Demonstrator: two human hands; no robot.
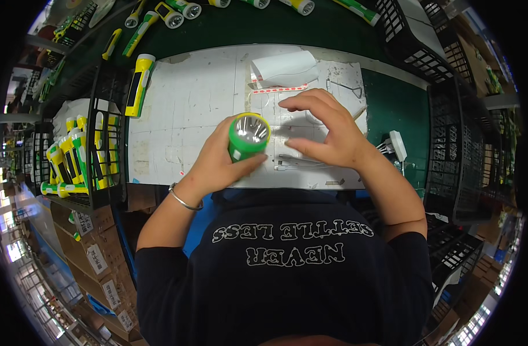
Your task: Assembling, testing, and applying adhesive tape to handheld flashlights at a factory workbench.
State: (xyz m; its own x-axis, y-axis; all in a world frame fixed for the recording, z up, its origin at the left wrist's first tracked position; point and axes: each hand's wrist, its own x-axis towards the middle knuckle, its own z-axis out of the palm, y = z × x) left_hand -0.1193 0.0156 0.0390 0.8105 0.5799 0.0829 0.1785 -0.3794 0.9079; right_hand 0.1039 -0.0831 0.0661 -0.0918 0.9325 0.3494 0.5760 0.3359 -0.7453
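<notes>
A green flashlight (244, 151) with a yellow rim stands up in my left hand (216, 158), its reflector facing upward. My fingers wrap round its body, and a bracelet sits on that wrist. To its right, my right hand (327, 128) is raised over the white work surface (183, 132), thumb and fingers apart and holding nothing. Below that hand lies a white cable (296, 164) with a plug end. A yellow and green flashlight (140, 86) lies at the board's left edge, and a curled white sheet (286, 68) is at its far side.
A black basket (91, 167) of yellow and green flashlights stands at the left. Several more flashlights (174, 20) lie along the far green tabletop. Black crates (457, 150) line the right side, near a white plug adapter (398, 146). A bent metal wire tool (346, 87) rests at the far right.
</notes>
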